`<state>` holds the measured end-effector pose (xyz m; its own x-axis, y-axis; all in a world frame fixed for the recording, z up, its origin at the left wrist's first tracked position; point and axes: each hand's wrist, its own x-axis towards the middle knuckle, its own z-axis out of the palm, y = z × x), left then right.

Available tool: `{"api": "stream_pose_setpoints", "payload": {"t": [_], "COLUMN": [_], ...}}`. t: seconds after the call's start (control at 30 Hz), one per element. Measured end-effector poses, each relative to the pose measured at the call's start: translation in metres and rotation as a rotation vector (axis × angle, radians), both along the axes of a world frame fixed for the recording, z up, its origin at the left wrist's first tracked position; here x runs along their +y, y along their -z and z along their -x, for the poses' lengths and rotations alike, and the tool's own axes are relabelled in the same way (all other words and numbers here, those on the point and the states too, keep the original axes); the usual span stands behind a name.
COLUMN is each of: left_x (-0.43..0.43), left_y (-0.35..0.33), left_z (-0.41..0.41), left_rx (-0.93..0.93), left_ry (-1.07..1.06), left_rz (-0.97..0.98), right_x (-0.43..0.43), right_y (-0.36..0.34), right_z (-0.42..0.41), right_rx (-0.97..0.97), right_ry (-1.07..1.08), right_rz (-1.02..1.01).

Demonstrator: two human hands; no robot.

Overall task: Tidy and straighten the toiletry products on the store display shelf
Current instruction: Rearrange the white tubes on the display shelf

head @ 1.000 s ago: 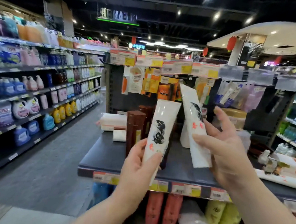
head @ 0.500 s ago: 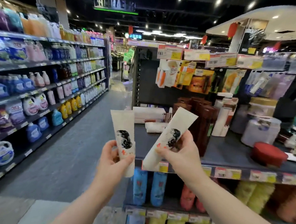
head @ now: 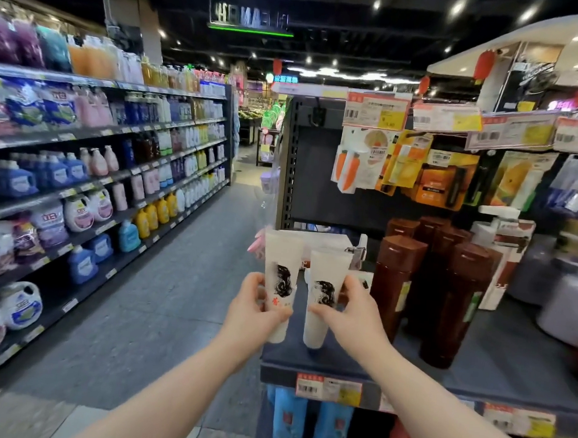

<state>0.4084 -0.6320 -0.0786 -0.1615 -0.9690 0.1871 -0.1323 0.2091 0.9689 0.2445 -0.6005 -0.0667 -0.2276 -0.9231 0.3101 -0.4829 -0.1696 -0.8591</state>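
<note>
Left tube (head: 283,263) stands cap down in the left hand (head: 253,314), whose fingers curl round it. Just right of that hand, the right hand (head: 356,316) pinches the right tube (head: 326,272) upright. Both caps seem to rest on the shelf (head: 502,370). Brown bottles (head: 396,281) stand right of the right hand.

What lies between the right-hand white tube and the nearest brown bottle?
Head view: only the right hand gripping that tube, and behind it a small white black-printed item, before the brown bottle.
</note>
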Motion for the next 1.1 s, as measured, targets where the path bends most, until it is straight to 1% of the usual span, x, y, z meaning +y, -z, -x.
{"api": "stream_pose_setpoints", "payload": {"t": [0.13,0.23,0.3,0.4,0.47,0.63,0.8,1.1], "left_x": [-0.012,-0.017,-0.021,-0.026,-0.029,-0.038,-0.042,-0.045], "left_y": [0.023,0.036,0.04,0.045,0.049,0.049,0.047,0.048], "left_z": [0.011,0.015,0.013,0.008,0.005,0.007,0.015,0.011], "left_rx": [-0.029,-0.063,-0.098,-0.145,-0.168,-0.246,-0.308,-0.348], "left_ry": [0.056,0.085,0.101,0.18,0.227,0.311,0.355,0.431], "left_rz": [-0.045,-0.04,-0.026,-0.042,-0.057,-0.046,0.043,0.049], "right_x": [-0.006,-0.006,-0.004,0.0,0.001,0.004,0.013,0.018], "right_y": [0.013,0.017,0.023,0.036,0.041,0.038,0.038,0.038], "right_z": [0.006,0.01,0.009,0.005,0.005,0.015,0.008,-0.003], "right_rx": [0.011,0.02,0.032,0.086,0.122,0.129,0.132,0.127], "right_ry": [-0.03,-0.063,-0.08,-0.078,-0.058,0.038,0.148,0.26], "right_rz": [-0.012,-0.03,-0.083,-0.189,-0.228,-0.299,-0.295,-0.284]}}
